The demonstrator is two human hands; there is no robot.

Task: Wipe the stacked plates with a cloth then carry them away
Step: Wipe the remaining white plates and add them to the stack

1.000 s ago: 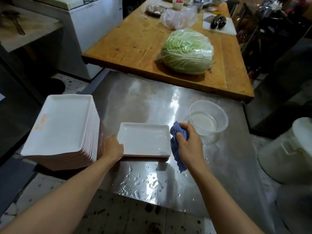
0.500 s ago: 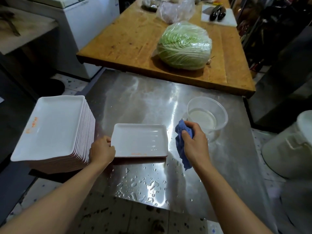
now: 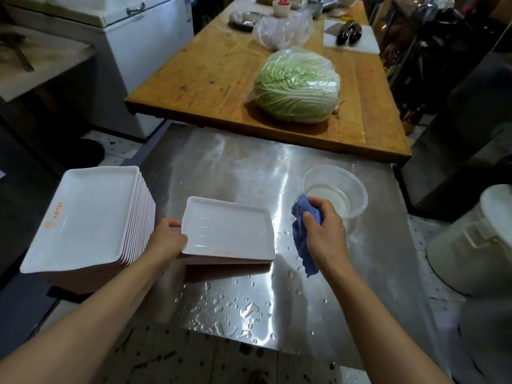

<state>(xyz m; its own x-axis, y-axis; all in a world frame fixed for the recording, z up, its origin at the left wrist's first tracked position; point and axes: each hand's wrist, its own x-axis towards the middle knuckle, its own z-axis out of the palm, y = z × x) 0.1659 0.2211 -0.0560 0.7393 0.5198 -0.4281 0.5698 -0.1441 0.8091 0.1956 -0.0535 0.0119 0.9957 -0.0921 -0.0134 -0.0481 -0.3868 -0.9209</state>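
Clear bowl [image 3: 335, 194] on the steel tabletop [image 3: 238, 173], at the far right, with a little cloudy water inside. Just in front of it, right hand [image 3: 325, 235] with fingers curled tight around a blue cloth [image 3: 303, 236]; one loose end of the cloth hanging down toward the tabletop. Grip of this hand pressed together on the cloth, above the wet surface, just beside the right edge of the plate.

White rectangular plate [image 3: 228, 231] in the middle, with shallow raised rim, open side up, some wet shine inside. Long axis running left to right. Left edge lifted, right edge lower, so tilted a little down to the right. Left hand [image 3: 167, 242] gripping the left short edge, thumb on the rim, fingers under it. Under the plate, a brownish underside visible; cannot tell if one more plate lies below.

Tall stack [image 3: 83, 217] of the same white plates at the left edge of the tabletop, just beside the left hand. Long axis of the stack running away from the person, leaning a little to the left. Small orange mark on the top plate, near its left side.

Many water drops [image 3: 235, 306] on the tabletop near the front edge.

Behind, wooden table [image 3: 210, 76] carrying a cabbage [image 3: 297, 85] wrapped in clear film, a plastic bag [image 3: 282, 30] and a white board [image 3: 352, 37] with dark things on it. White bucket [image 3: 471, 245] on the floor at the right.
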